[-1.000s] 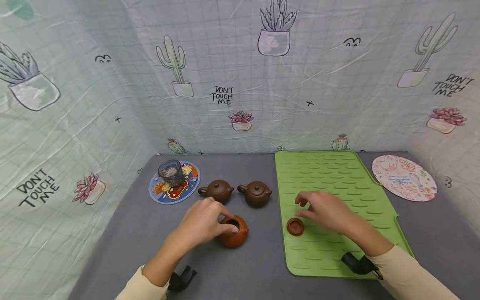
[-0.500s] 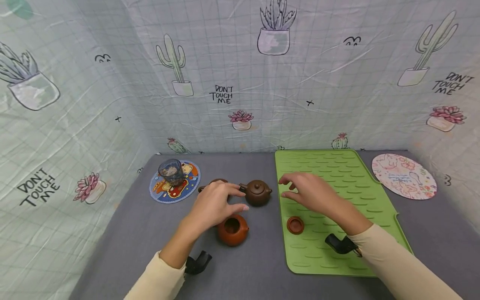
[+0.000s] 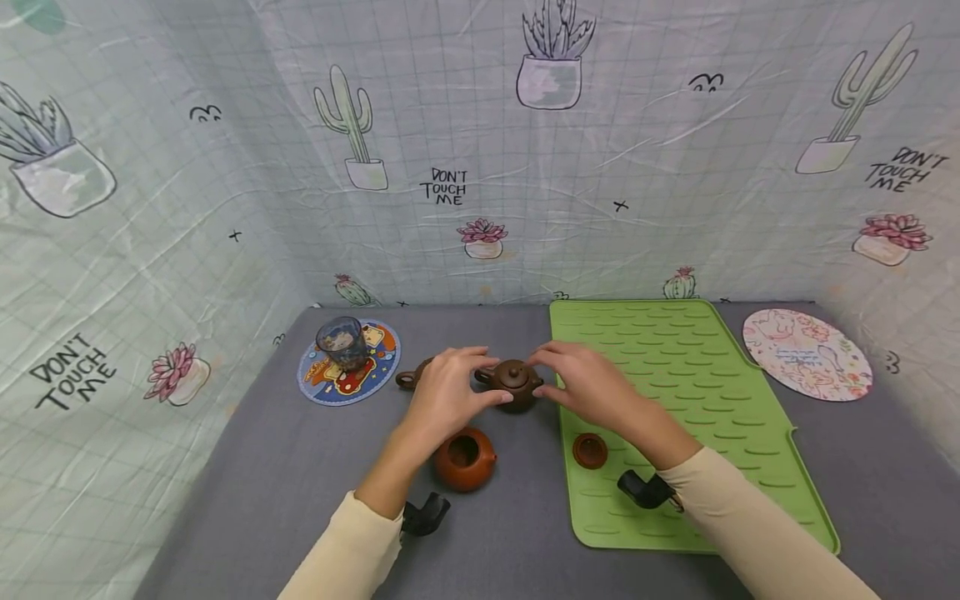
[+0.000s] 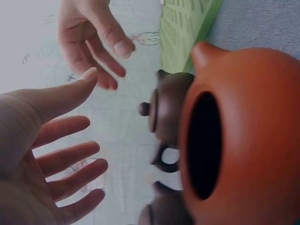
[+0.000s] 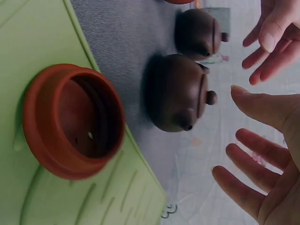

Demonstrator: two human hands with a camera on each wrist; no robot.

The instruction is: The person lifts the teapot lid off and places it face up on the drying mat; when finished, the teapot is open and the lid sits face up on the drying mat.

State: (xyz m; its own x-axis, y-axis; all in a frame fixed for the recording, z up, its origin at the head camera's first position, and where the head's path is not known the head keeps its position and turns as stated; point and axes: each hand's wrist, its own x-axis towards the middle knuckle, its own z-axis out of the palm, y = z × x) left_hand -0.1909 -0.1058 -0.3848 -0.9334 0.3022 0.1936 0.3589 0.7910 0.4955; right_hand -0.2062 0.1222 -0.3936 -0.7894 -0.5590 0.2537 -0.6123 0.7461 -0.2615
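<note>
A lidded dark brown teapot (image 3: 514,380) stands between my two hands on the grey cloth. My left hand (image 3: 448,390) hovers at its handle side, fingers spread and thumb out. From the spout side my right hand (image 3: 588,382) comes near it, fingers parted. Both wrist views show the hands holding nothing and apart from the pot. Behind my left hand a second brown teapot (image 3: 411,379) is mostly hidden. Nearer to me is an orange-red clay teapot (image 3: 467,472) without its lid, its round mouth open upward. Its reddish lid (image 3: 590,451) lies upside down on the green mat (image 3: 675,333).
At the back left, a clear glass (image 3: 341,343) stands on a blue patterned round mat (image 3: 318,387). A pink floral oval mat (image 3: 808,354) lies at the far right. A printed cloth (image 3: 600,250) hangs behind and at the sides of the table.
My left hand has left the orange-red teapot's mouth and moved forward and right. The right hand has moved left from near the lid, so both now flank the right brown teapot.
</note>
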